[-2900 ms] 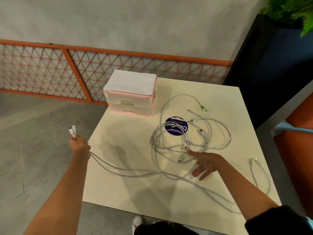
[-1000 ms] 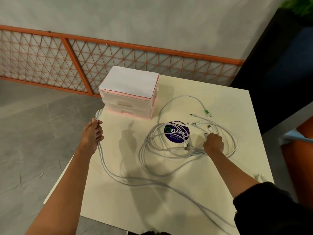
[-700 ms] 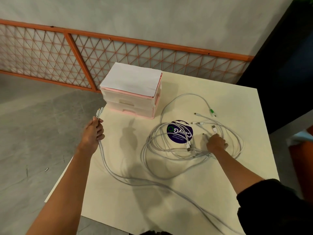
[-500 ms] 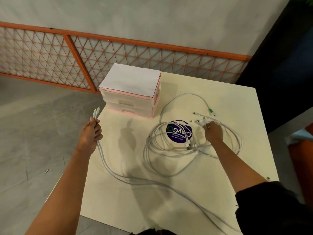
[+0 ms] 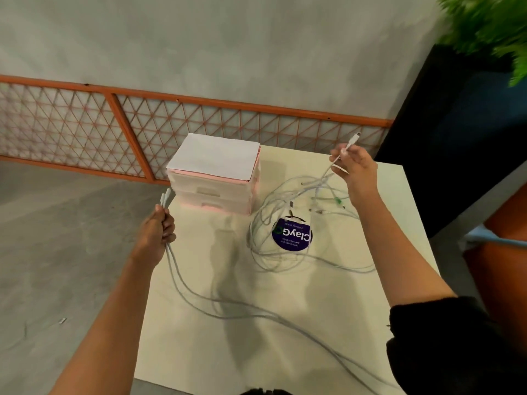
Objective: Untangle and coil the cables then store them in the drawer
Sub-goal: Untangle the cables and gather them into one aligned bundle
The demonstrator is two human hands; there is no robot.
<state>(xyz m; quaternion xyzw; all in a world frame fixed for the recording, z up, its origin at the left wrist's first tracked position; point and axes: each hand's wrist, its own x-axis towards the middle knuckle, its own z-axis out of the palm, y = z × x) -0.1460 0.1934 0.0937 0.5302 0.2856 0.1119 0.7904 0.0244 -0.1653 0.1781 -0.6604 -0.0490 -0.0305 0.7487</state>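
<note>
The job looks like it is only starting. The white cables [image 5: 308,192] lie in a messy heap on the surface [image 5: 399,223], in the middle right of the frame, and none is coiled yet. The left hand [image 5: 158,232], at the middle left, has a tight grip on a few cable ends. Their long parts trail off to the lower right. The right hand [image 5: 356,166], at the upper right, pinches one cable near its plug [image 5: 353,138] and holds it up above the heap. The drawer box [image 5: 216,192] stands at the top middle with its drawers closed, so nothing inside can be seen.

cream table [image 5: 285,352] | purple round sticker [image 5: 292,233] | orange lattice fence [image 5: 242,105] | green plant [image 5: 490,27]
</note>
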